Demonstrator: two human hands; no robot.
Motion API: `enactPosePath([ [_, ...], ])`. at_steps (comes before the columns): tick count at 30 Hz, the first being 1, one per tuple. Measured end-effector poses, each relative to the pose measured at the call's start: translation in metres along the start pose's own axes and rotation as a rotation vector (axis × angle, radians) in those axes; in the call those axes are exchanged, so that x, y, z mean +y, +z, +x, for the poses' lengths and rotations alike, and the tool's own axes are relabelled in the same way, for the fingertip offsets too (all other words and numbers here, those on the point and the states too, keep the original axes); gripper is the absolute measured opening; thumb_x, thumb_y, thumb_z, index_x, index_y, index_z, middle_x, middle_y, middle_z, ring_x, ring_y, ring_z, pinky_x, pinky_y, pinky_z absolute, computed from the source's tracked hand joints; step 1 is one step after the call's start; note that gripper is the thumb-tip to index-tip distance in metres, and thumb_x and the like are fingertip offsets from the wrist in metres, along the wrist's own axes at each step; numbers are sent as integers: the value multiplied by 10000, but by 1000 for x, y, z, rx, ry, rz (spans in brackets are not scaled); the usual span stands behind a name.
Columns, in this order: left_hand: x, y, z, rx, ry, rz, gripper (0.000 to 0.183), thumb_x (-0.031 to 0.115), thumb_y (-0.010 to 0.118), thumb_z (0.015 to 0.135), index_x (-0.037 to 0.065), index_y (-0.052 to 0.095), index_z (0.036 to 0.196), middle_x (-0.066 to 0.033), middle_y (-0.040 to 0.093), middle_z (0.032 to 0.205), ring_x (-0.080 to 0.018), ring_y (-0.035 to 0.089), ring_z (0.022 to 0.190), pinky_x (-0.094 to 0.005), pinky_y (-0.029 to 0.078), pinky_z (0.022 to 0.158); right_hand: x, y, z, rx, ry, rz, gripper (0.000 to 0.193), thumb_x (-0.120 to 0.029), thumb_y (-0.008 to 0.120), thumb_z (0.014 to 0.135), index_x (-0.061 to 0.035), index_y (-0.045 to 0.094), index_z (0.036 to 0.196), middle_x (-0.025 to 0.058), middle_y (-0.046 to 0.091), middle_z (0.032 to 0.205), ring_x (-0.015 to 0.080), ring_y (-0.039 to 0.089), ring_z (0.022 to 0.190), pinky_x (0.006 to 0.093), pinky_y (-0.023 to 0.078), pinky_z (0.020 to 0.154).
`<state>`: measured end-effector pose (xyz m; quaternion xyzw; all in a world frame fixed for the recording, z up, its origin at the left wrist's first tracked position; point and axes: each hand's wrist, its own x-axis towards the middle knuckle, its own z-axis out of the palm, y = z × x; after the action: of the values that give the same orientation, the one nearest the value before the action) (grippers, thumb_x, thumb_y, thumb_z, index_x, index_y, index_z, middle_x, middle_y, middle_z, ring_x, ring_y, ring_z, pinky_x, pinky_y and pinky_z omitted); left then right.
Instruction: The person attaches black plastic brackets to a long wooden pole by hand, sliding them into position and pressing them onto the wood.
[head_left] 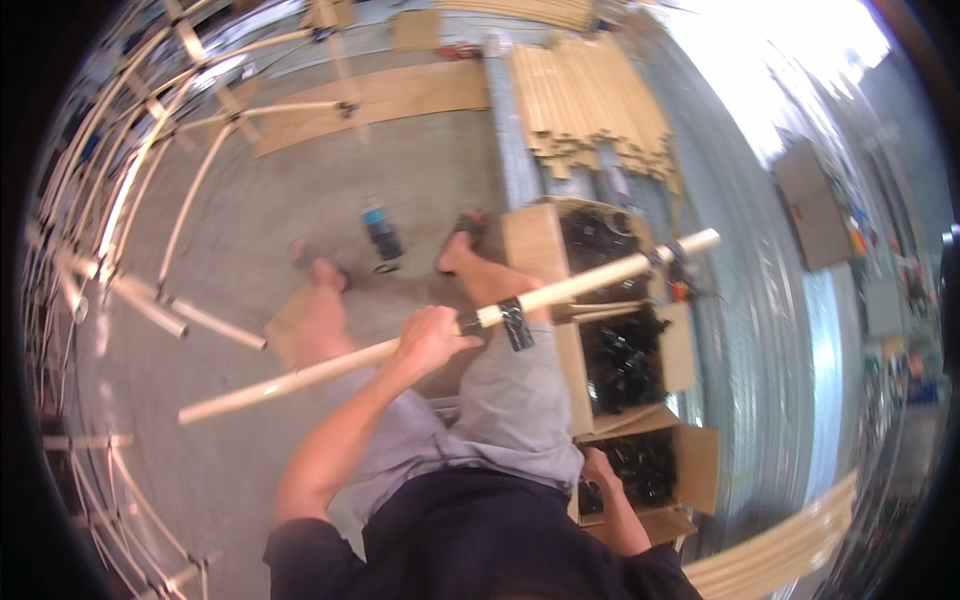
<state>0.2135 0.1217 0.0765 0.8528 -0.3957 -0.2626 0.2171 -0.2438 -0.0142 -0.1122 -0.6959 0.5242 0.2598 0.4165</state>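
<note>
Across my thighs lies a long cream-coloured pipe (325,370), slanting up to the right. My left hand (432,340) is closed around it near the middle, just beside a black connector (515,322) fitted on the pipe. Another black connector (665,255) sits toward the pipe's right end. At my right side my right hand (597,468) reaches into the nearest cardboard box (698,468), among black pieces wrapped in shiny plastic (645,465). Its fingers are hidden by the box and contents, so I cannot tell whether it grips anything.
Two more open cardboard boxes (570,375) of black pieces stand ahead of it. Farther off lies a stack of cream pipes (590,100); more pipes (775,550) lie at lower right. A bottle (381,230) stands between my feet. Pipe frames (150,150) fill the left.
</note>
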Motion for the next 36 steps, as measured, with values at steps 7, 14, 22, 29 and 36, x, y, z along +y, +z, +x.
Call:
enactPosePath([
  [7, 72, 36, 58, -71, 94, 14, 345, 286, 777, 766, -36, 679, 842, -237, 683, 844, -393, 669, 836, -460, 520, 757, -14, -6, -35, 25, -54, -12, 448, -393, 734, 771, 45, 674, 840, 162, 685, 675, 267, 700, 671, 379, 537, 672],
  [14, 75, 15, 77, -269, -164, -207, 370, 263, 754, 781, -77, 671, 900, -213, 691, 849, -314, 693, 849, -434, 544, 699, 4, 10, -44, 77, -62, 124, 410, -361, 697, 765, 47, 664, 784, 142, 672, 640, 245, 682, 616, 367, 529, 620],
  [22, 62, 33, 146, -262, -256, -347, 250, 202, 711, 786, -40, 652, 805, -108, 661, 749, -191, 635, 586, -344, 516, 509, 1, 15, -22, 3, -94, 44, 381, -359, 711, 761, 21, 691, 781, 132, 680, 659, 254, 692, 654, 371, 531, 671],
  [29, 21, 62, 222, -53, -339, -327, 226, 196, 706, 784, -24, 664, 814, -84, 691, 780, -180, 678, 746, -363, 526, 701, -15, -6, -20, 53, -69, 173, 410, -364, 726, 763, 30, 691, 871, 137, 701, 731, 228, 688, 681, 349, 528, 645],
  [36, 24, 62, 260, -52, -479, -297, 355, 197, 676, 815, 31, 617, 1123, -169, 705, 902, -294, 703, 852, -403, 547, 741, 1, -8, -23, 108, -49, 181, 468, -353, 729, 752, 67, 690, 953, 197, 711, 799, 268, 716, 748, 366, 545, 716],
])
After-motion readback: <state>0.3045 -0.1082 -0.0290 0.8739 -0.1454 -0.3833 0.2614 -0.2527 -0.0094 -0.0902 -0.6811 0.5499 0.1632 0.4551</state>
